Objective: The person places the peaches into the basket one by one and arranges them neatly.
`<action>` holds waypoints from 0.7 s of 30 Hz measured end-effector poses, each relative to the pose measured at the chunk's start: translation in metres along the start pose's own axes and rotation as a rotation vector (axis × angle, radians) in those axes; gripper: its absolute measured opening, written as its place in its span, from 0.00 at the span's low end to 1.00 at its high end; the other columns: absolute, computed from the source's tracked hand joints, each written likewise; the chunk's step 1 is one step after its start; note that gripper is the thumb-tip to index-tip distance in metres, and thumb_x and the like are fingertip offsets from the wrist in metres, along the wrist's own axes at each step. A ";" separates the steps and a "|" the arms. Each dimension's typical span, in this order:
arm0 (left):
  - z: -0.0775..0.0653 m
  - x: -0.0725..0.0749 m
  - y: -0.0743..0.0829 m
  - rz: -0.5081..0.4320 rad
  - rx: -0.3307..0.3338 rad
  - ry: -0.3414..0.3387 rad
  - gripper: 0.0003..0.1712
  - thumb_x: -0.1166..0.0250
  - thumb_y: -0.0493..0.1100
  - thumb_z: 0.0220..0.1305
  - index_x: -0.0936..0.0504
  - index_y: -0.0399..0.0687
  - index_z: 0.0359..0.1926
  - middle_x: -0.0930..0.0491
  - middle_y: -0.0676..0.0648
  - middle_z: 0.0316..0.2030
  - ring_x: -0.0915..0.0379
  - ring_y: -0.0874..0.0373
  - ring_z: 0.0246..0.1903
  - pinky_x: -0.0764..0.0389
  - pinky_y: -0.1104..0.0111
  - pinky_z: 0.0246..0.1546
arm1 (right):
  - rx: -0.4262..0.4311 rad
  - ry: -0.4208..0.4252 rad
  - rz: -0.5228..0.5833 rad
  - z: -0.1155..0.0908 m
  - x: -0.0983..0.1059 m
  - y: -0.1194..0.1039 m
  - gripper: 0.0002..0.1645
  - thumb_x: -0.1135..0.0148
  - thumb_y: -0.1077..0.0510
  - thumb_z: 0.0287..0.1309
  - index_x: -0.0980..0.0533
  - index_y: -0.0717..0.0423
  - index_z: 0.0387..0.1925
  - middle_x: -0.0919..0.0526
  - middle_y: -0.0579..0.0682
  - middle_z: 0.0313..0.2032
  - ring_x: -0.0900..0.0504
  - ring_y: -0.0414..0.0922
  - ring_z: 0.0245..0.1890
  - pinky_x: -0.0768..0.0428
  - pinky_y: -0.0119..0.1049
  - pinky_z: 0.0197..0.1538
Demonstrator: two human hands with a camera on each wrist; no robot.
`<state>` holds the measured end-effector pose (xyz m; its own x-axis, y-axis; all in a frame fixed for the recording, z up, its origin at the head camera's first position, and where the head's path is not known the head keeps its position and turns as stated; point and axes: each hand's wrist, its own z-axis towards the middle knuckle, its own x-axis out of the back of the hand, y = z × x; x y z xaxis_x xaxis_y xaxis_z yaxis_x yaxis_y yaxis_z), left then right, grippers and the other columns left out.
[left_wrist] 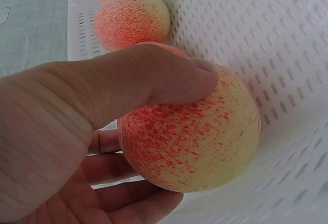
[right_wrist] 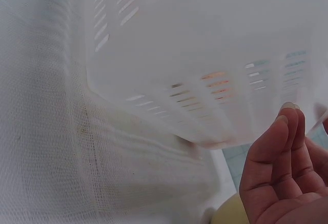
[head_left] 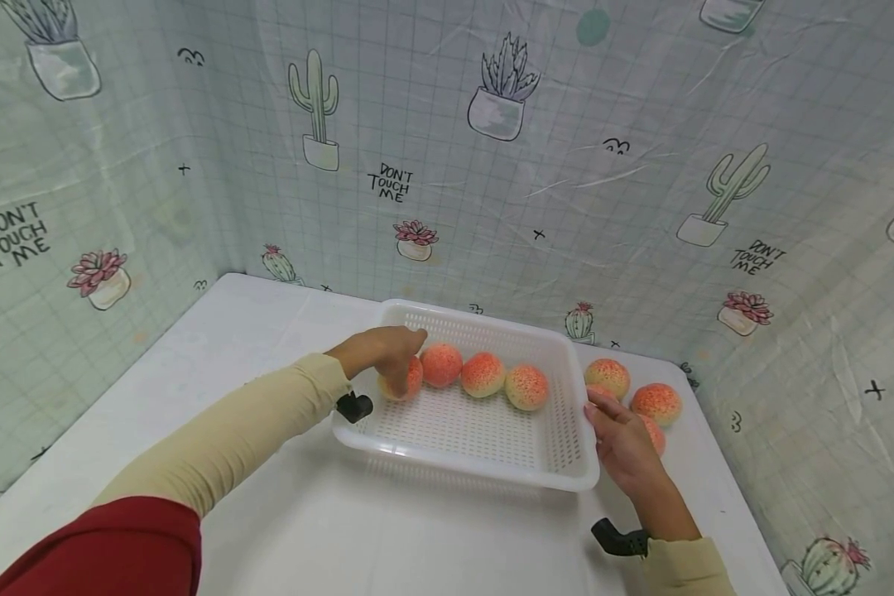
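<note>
My left hand (head_left: 387, 349) reaches into a white perforated plastic basket (head_left: 462, 424) and grips a round peach (left_wrist: 200, 142), red-speckled over pale yellow. The thumb lies across the top of that peach and the fingers curl beneath it, close to the basket wall. Three more peaches (head_left: 483, 374) sit in a row along the back of the basket. At the basket's right end, my right hand (head_left: 629, 443) holds the rim. From the right wrist view, its fingers (right_wrist: 266, 157) are bent upward beside the slotted outer wall.
Several peaches (head_left: 656, 403) lie on the white table (head_left: 298, 513) just right of the basket, partly hidden behind my right hand. A cactus-printed cloth (head_left: 447, 199) hangs around the table's back and sides. Each wrist carries a black camera mount (head_left: 620, 540).
</note>
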<state>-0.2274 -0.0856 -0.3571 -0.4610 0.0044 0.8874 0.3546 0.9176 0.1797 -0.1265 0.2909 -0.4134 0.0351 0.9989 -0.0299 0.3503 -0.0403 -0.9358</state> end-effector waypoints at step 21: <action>-0.006 0.000 0.006 0.003 0.011 -0.011 0.55 0.23 0.41 0.55 0.44 0.39 0.78 0.24 0.37 0.66 0.27 0.52 0.52 0.22 0.59 0.56 | 0.045 -0.023 -0.007 -0.002 0.002 0.004 0.38 0.39 0.47 0.74 0.39 0.47 0.80 0.16 0.28 0.53 0.15 0.34 0.54 0.16 0.32 0.60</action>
<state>-0.2202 -0.0826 -0.3530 -0.4686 0.0110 0.8834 0.3466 0.9220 0.1724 -0.1230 0.2926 -0.4165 0.0111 0.9995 -0.0310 0.3081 -0.0329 -0.9508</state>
